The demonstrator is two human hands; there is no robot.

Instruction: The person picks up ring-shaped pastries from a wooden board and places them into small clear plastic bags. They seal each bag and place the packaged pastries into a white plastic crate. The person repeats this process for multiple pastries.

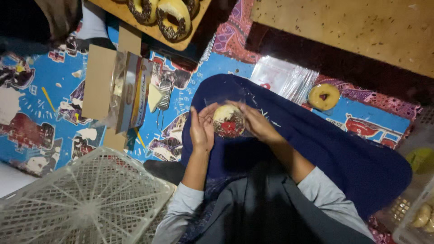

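Doughnut [228, 120], pale with dark sprinkles and a red patch, sits inside a clear plastic bag [216, 100] over the person's lap, on dark blue cloth [325, 144]. Both hands on it. Left hand [202, 129] cups the left side, fingers curled round the bag and doughnut, thumb up along the edge. Right hand [255, 121] clamps the right side, fingers pressed over the top rim. Bag edges are hard to make out; film is nearly see-through.

Grey sleeves [190, 203] on both arms, person seated on the floor.

Just right of the lap: stack of empty clear bags [282, 77] on the floor mat [40, 77], and beside it a plain yellow doughnut [323, 96] with a red dot in the hole, lying apart from the hands.

Left of the lap: small metal grater [165, 92] touching a pale yellow block [155, 96], next to an open cardboard box [101, 81] with a packaged item leaning in it.

Top: wooden tray [149, 29] with chocolate-sprinkled doughnuts [172, 18], well apart from the hands. Top right: bare wooden board [352, 31].

Bottom left: white plastic lattice crate [81, 199], near the left elbow. Bottom right: clear container [418, 212] with pale pieces, blurred.
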